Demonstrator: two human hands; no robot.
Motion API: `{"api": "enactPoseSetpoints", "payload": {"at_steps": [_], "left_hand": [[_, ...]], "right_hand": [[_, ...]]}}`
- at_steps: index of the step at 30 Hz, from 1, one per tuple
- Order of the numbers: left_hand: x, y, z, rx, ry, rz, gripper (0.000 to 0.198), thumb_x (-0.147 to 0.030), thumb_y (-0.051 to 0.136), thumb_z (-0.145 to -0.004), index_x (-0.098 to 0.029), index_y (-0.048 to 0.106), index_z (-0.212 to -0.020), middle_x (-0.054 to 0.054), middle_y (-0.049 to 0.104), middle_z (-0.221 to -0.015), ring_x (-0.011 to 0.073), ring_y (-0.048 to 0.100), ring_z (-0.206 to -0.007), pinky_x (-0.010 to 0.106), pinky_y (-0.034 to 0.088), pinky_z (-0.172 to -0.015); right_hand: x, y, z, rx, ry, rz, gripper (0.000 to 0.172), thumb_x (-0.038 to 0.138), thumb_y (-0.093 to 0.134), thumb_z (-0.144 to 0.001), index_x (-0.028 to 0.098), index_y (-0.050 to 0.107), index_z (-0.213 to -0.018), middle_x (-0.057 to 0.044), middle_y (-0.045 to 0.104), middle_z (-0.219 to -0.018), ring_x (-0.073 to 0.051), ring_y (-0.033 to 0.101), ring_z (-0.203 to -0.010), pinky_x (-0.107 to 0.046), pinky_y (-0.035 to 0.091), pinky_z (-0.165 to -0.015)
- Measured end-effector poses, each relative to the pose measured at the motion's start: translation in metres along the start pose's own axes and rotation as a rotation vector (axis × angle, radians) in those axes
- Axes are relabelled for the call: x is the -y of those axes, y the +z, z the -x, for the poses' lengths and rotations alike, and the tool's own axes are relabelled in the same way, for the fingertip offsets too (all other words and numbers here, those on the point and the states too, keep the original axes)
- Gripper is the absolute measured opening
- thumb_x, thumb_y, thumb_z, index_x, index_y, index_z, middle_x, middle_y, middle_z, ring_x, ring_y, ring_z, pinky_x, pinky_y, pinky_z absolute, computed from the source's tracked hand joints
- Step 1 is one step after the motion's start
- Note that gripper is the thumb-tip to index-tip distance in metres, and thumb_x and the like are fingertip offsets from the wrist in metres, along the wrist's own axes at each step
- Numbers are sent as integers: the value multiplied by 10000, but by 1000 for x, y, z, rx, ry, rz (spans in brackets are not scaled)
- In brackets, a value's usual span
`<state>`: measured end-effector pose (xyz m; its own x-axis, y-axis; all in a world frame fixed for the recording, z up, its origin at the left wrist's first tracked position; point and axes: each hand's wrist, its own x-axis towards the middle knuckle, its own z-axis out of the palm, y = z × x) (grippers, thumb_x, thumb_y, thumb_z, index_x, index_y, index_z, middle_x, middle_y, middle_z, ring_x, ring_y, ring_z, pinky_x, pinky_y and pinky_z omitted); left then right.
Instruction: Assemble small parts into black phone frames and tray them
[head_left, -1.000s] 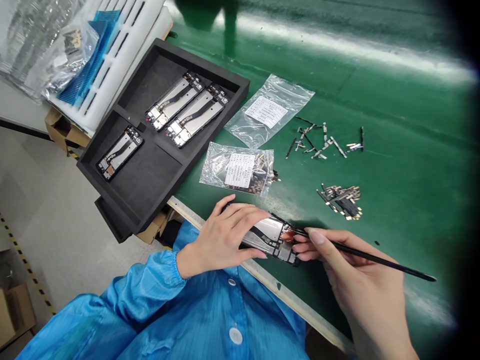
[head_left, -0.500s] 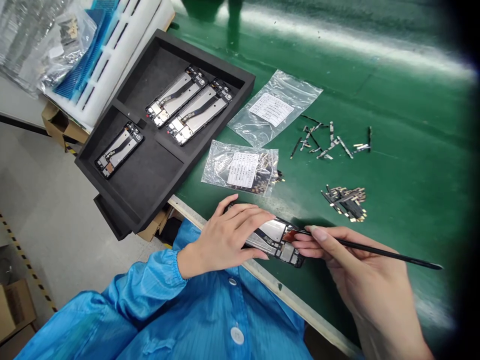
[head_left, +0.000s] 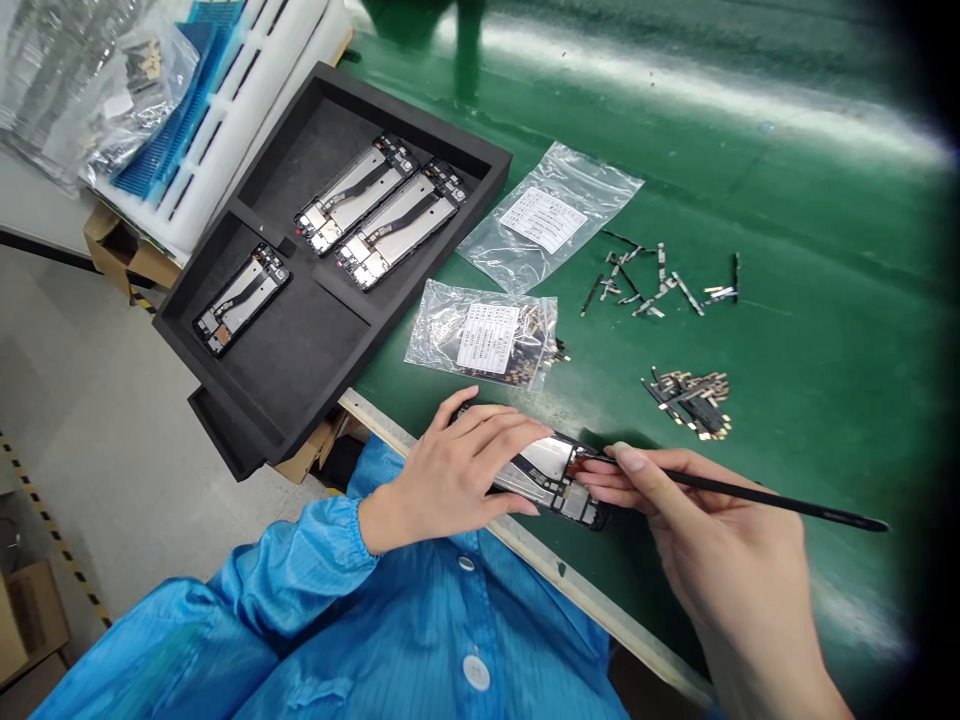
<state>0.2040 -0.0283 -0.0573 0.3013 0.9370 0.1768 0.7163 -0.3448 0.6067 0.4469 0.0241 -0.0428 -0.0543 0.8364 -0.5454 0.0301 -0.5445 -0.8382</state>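
Observation:
An opened phone body (head_left: 576, 503) lies on the green table near its front edge. Across its left part rests my left hand (head_left: 457, 470), fingers over the top and thumb along the lower side, gripping it. My right hand (head_left: 697, 510) pinches a thin black stick tool (head_left: 780, 500) between thumb and fingers. The tool's near end is at the phone's right part, beside a copper-coloured patch (head_left: 576, 463); its exact tip is hidden by the fingers. Other fingertips of my right hand touch the phone there.
A black tray (head_left: 300, 385) at the left holds three phone bodies. Two plastic bags (head_left: 544, 215) lie behind the phone. Small flex strips (head_left: 664, 290) are scattered farther back, with a pile of them (head_left: 694, 403) nearer. Foam packaging (head_left: 225, 120) stands at the upper left.
My right hand has shifted slightly left and up, and the tool's far end has risen a little. My left hand stays on the phone.

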Motion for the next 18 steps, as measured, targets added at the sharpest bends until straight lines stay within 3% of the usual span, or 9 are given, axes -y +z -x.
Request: {"api": "enactPoseSetpoints", "payload": {"at_steps": [6,12,15,18], "left_hand": [[0,-1,0,3,-12,8,762,-675,750,-973,-215,513,-1533,91,738,-1456,268,664,-1395,521,290,-1377],[0,1,1,24,-25,4,797,-693,748,-960,-219,500,-1551,99,724,-1472,279,649,-1411,528,290,-1380],[4,-10,1,76,-4,24,808,-651,770,-961,-213,476,-1572,105,727,-1456,280,630,-1424,525,274,-1383],[7,-31,-2,237,33,-17,796,-518,788,-996,-254,407,-1642,104,701,-1487,316,525,-1528,598,216,-1382]], "right_hand": [[-3,-5,-6,65,-25,8,399,498,975,-812,146,819,-916,-148,827,-892,-265,834,-770,-319,730,-771],[-2,-7,-4,199,-80,95,364,525,904,-883,171,823,-906,-112,806,-846,-240,793,-693,-329,713,-666],[2,-12,7,106,-265,143,234,458,878,-922,236,806,-923,-38,741,-788,-163,670,-622,-267,596,-570],[6,-26,22,-15,-438,236,106,388,854,-942,295,804,-932,-30,681,-837,-183,616,-753,-281,518,-637]]}}
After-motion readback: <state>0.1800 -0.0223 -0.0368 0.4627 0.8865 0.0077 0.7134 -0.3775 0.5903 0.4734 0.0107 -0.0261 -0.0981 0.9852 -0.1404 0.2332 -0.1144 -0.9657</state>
